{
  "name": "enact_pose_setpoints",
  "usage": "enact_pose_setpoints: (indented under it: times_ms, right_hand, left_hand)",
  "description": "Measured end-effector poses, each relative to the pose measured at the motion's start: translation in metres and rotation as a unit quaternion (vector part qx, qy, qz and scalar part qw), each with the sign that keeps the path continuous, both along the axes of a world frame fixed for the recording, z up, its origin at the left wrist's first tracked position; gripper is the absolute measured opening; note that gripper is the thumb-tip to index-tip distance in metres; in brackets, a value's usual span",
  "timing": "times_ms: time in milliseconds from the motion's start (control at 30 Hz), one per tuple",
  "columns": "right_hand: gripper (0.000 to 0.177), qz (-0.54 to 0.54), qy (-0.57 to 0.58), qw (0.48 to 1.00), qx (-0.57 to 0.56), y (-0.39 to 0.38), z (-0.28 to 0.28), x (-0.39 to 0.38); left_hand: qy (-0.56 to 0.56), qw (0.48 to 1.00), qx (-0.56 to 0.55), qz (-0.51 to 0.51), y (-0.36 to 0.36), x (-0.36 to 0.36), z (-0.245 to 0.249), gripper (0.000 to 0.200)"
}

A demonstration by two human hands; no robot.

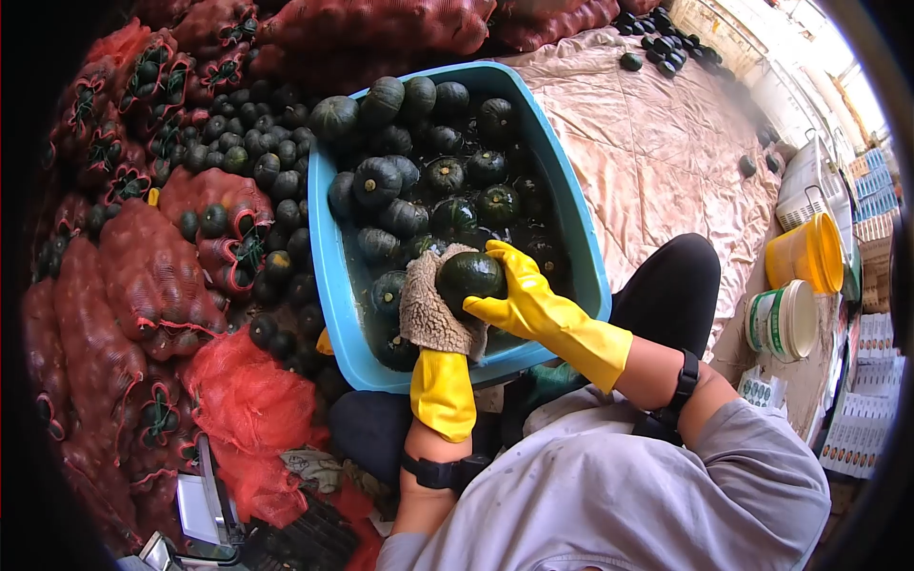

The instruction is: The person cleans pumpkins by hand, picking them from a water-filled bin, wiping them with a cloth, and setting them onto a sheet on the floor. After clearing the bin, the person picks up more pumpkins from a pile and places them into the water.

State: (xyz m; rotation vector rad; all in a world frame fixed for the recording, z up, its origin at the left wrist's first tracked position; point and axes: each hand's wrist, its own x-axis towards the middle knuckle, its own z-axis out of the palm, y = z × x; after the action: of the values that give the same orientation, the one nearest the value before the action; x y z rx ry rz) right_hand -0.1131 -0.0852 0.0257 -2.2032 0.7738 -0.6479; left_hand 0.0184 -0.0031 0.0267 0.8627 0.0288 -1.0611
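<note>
A dark green, wet-looking kabocha squash (471, 277) is held between my two hands above the near part of a blue tub (576, 205). My right hand (533, 295), in a yellow rubber glove, grips its right side with thumb and fingers apart around it. My left hand (443, 385), gloved in yellow too, is wrapped in a brown fleecy cloth (430, 309) pressed to the squash's left side. The cloth hides the left fingers. Several more kabocha squashes (377, 181) sit in water in the tub, some piled at its far left rim.
Red mesh sacks (157, 271) of squash and loose squashes (257, 147) crowd the left. A red empty net (252, 390) lies nearby. A pale quilted sheet (657, 143) covers the floor to the right, with a yellow bucket (804, 254) and a white bucket (781, 321) beyond.
</note>
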Motion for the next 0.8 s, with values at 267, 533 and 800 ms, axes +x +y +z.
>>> enact_pose_setpoints:
  times_ms: [267,533,800]
  right_hand:
    - [0.06,0.024,-0.27,0.565,0.779,-0.005,-0.03,-0.029]
    - [0.048,-0.103,-0.495,0.759,0.41,-0.217,0.075,-0.082]
    - [0.08,0.173,0.523,0.804,-0.225,-0.084,-0.023,-0.029]
  left_hand:
    - [0.272,0.951,-0.132,-0.06,0.017,0.009,0.044,0.043]
    - [-0.46,0.798,0.35,-0.174,0.021,0.036,0.083,0.035]
    - [-0.798,-0.053,0.376,-0.468,-0.02,-0.007,0.079,0.029]
